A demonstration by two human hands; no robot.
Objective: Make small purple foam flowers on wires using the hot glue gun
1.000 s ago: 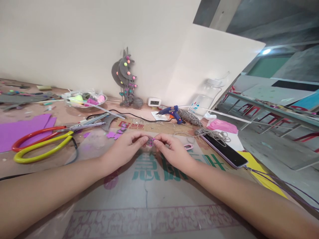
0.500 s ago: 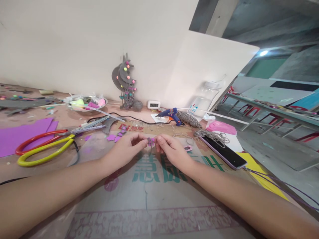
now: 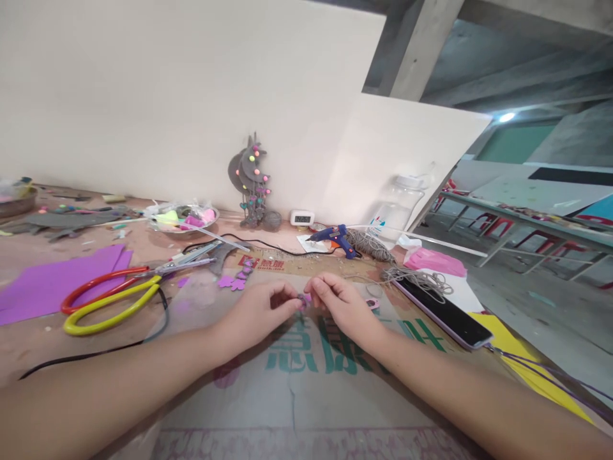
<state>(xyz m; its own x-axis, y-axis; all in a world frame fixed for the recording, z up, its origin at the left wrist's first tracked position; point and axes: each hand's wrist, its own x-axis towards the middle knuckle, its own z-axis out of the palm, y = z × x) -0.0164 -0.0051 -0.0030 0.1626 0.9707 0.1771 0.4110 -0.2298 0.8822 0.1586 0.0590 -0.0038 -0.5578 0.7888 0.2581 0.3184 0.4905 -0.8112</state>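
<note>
Your left hand (image 3: 261,313) and right hand (image 3: 342,305) meet above the cardboard sheet (image 3: 306,390), and the fingertips of both pinch the small purple piece (image 3: 303,298) between them. Risk: the grip is tiny, and a slip drops the piece. Farther back, the glue gun (image 3: 338,236) nozzle may be hot.

I take the blue glue gun (image 3: 335,235) as my mark: the clock (image 3: 302,218) is just left, the twine (image 3: 371,244) just right, the scissors (image 3: 115,297) well left and the phone (image 3: 443,313) nearer, right.

The foam piece (image 3: 304,298) is purple, the scissors (image 3: 163,271) red and yellow, the glue gun (image 3: 336,234) blue, the cardboard (image 3: 297,396) green-lettered.
</note>
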